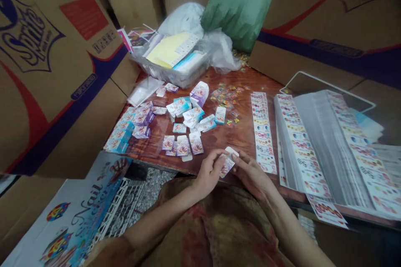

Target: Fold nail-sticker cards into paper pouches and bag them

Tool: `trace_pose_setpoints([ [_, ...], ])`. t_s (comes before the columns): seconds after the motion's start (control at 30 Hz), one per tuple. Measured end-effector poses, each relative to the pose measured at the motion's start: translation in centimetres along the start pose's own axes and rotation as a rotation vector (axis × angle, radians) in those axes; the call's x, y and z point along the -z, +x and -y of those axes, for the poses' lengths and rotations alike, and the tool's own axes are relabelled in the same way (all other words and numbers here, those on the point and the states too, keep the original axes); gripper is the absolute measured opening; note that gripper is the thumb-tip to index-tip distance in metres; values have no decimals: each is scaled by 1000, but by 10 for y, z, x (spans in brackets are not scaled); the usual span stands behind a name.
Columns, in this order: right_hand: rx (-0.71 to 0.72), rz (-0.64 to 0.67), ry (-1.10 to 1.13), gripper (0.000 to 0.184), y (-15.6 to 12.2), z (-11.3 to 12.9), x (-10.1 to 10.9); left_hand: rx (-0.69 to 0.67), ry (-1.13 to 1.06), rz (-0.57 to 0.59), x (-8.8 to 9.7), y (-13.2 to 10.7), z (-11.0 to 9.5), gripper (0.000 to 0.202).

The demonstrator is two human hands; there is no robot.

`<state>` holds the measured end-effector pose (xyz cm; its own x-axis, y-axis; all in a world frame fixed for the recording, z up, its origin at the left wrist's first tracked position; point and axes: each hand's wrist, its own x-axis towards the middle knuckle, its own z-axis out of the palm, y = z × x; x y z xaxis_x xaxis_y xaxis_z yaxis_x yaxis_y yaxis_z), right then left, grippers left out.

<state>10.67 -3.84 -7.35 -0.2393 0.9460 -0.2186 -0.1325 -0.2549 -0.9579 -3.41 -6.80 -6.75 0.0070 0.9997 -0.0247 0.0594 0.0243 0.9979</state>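
My left hand (pixel 211 171) pinches a small printed carton (pixel 227 166) at the table's near edge. It is white and purple with a hand picture, and its white top flap stands up. The fingers of my right hand (pixel 249 171) close on the flap side of the same carton. Just left of my hands lie several flat small cartons (pixel 182 146), white and purple. Behind them is a loose heap of blue and purple cartons (pixel 192 114). Farther left, filled cartons stand in rows (pixel 125 127). Small colourful packets (pixel 227 96) are scattered beyond my right hand.
Sticker strips (pixel 263 133) and thick stacks of printed sheets (pixel 332 146) cover the table's right side. At the back stands a clear plastic tub (pixel 175 75) with papers. Large cardboard boxes (pixel 56 66) flank the table, and a green sack (pixel 239 6) leans behind.
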Motion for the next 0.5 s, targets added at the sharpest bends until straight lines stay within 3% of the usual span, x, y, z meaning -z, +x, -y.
trace_pose_setpoints([
  [0.07,28,-10,-49,35,-2,1,-1,-3,80,11,0,-1,-1,22],
  [0.2,391,-74,-363,23,-9,10,-1,-1,148,-39,-1,-5,-4,18],
  [0.27,459,-38,-418,21,-11,14,-1,4,160,-84,-2,-6,-4,16],
  [0.33,424,-44,-384,17,-11,14,-1,-2,186,-108,-3,-6,-4,15],
  [0.5,151,-157,-128,21,-5,0,-1,-20,218,-92,-4,-8,-3,16],
])
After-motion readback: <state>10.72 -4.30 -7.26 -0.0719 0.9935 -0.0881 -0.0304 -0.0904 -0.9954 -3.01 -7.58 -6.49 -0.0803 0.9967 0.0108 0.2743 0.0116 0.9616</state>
